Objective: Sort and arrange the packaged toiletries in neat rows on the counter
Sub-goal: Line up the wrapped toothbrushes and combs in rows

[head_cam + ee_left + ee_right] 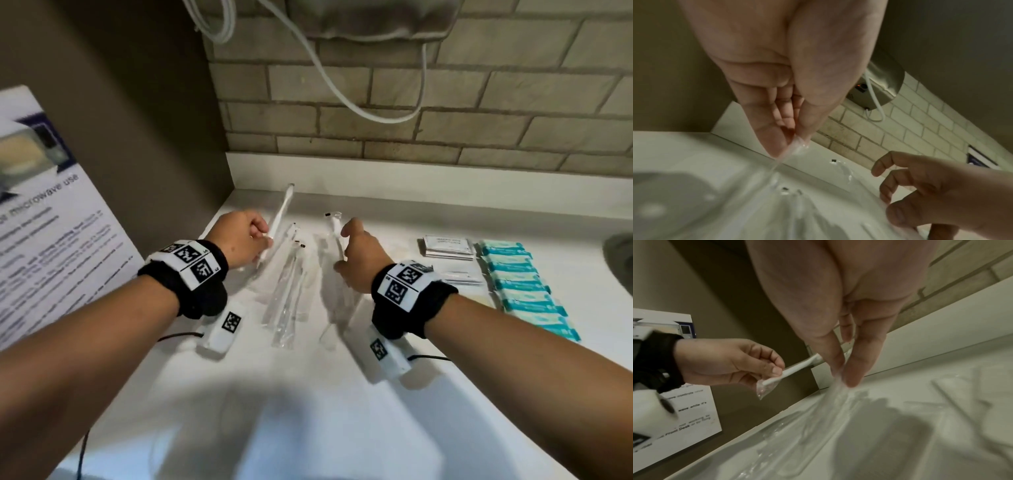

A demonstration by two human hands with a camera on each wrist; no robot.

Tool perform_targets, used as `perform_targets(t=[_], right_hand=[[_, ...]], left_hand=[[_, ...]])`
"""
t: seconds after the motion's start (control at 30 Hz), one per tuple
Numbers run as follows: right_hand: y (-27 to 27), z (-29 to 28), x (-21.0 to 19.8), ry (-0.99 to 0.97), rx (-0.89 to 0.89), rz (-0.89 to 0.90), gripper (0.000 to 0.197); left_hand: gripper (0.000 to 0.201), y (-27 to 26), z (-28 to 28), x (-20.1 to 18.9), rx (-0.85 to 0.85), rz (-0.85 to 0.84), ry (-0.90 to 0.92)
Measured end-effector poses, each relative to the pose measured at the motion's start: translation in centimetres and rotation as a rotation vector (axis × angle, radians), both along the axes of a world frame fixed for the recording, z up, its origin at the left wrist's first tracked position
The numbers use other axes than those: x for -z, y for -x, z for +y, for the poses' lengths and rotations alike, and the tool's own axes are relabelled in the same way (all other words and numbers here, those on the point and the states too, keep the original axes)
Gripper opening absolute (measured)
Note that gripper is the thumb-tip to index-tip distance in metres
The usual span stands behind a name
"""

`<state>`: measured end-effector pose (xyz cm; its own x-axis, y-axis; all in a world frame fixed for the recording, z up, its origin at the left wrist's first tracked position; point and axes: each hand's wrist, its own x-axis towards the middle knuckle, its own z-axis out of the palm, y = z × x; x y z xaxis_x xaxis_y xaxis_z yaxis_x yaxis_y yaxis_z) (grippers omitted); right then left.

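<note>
My left hand (261, 240) pinches a white toothbrush in a clear wrapper (281, 210) near its handle end and holds it slanted above the white counter (394, 219). In the right wrist view that left hand (774, 369) grips the same toothbrush (797, 367) by thumb and fingers. My right hand (342, 250) pinches another clear-wrapped toothbrush (334, 226) between thumb and fingertips (854, 369). Between the hands several more clear-wrapped toothbrushes (289, 287) lie side by side on the counter.
To the right lie stacked white sachets (447, 245) and a row of teal packets (522, 291). A basin edge (620, 260) shows at far right. A printed sign (51, 222) leans at left. A wall hair dryer with a white cord (342, 92) hangs above the tiled wall.
</note>
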<state>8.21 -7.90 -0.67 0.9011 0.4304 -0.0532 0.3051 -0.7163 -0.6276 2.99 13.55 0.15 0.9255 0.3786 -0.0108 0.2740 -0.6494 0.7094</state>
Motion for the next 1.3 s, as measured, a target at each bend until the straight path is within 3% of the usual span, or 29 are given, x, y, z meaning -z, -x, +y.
perform_targets(t=[0.13, 0.3, 0.4, 0.5, 0.63, 0.73, 0.97, 1.1, 1.3], right_hand=[[0.5, 2.8, 0.6, 0.031, -0.066, -0.015, 0.045], [1.0, 5.0, 2.1, 0.128, -0.121, -0.019, 0.038], [0.6, 4.9, 2.3, 0.177, -0.112, -0.031, 0.030], [-0.4, 4.4, 1.8, 0.192, -0.061, -0.071, 0.025], [-1.6, 3.2, 0.9, 0.173, -0.007, -0.093, 0.027], [-1.7, 2.3, 0.4, 0.150, -0.001, -0.114, 0.028], [-0.3, 2.7, 1.1, 0.132, -0.066, -0.119, 0.026], [0.8, 4.5, 1.0, 0.085, -0.137, -0.108, 0.028], [2.1, 9.3, 0.2, 0.071, -0.321, 0.035, 0.058]], left_hand=[[0.019, 1.6, 2.5, 1.6, -0.048, 0.091, -0.087], [0.012, 2.5, 4.0, 3.5, 0.022, 0.316, -0.352], [0.013, 2.3, 3.0, 3.4, 0.052, 0.309, -0.455], [0.024, 1.6, -0.2, 2.6, 0.111, 0.217, -0.363], [0.047, 0.6, -4.7, 2.8, 0.239, 0.397, -0.414], [0.039, -0.2, -5.6, 2.8, 0.229, 0.398, -0.480], [0.020, -0.8, -2.4, 0.9, 0.053, 0.189, -0.202], [0.020, -0.5, 1.3, -0.3, -0.080, 0.077, -0.193], [0.011, -0.1, 5.3, -0.9, -0.125, 0.150, -0.287]])
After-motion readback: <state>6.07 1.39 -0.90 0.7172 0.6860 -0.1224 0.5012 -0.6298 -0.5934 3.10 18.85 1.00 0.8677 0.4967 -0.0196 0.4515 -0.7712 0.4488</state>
